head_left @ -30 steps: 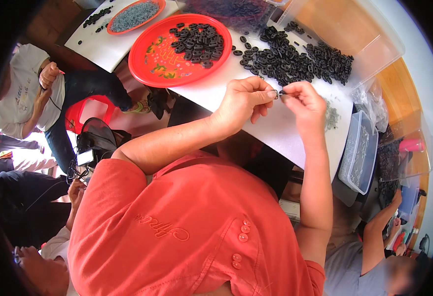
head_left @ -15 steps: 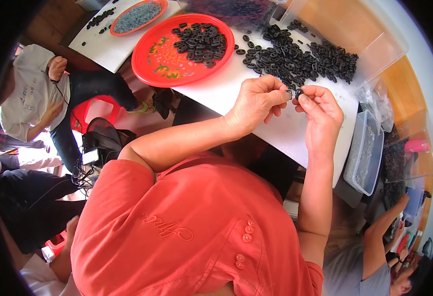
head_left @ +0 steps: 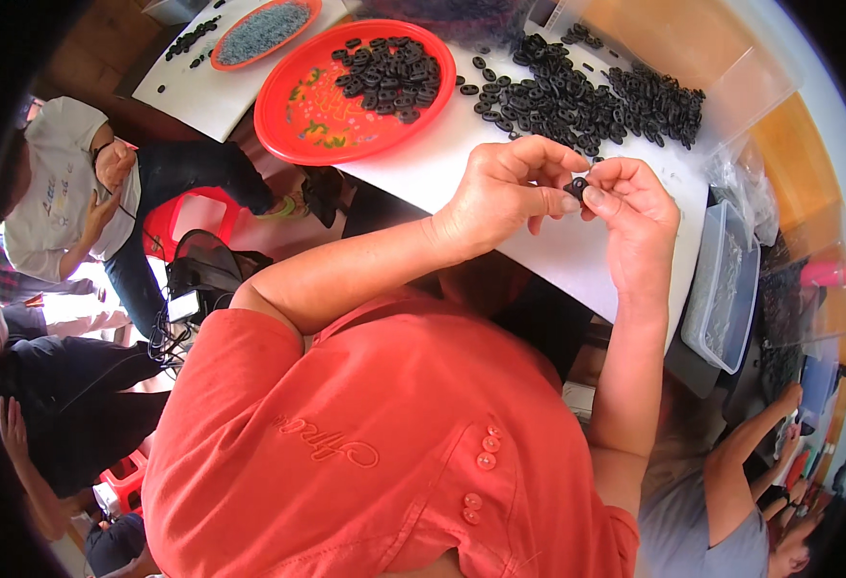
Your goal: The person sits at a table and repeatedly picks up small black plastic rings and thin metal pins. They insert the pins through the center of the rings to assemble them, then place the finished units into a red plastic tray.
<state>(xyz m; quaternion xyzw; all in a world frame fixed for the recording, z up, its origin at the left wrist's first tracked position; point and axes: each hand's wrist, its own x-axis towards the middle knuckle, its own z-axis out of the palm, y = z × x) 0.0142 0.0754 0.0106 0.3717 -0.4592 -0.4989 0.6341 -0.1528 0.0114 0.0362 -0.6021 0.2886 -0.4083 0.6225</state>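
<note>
A small black oval part (head_left: 579,187) with a hole is pinched between my two hands above the white table (head_left: 413,181). My right hand (head_left: 632,204) grips it with thumb and forefinger. From the other side, the thumb and forefinger of my left hand (head_left: 519,185) close on the same part. Something tiny may sit at the fingertips by its upper edge, too small to make out. Just beyond my hands lies a loose heap of similar black oval parts (head_left: 563,101). More of them fill one side of a round red plate (head_left: 298,140) to the left.
A smaller red dish (head_left: 265,35) holds small greyish-clear pieces at the far left. Right of my arm is a clear plastic tub (head_left: 739,289) with small pieces, beside crumpled plastic bags (head_left: 746,197). People sit at the left (head_left: 66,183) and lower right (head_left: 702,511).
My hands have shifted slightly nearer and turned. The left forefinger has lifted over the black part, with the left thumb below. At the left, a seated person's hands have moved.
</note>
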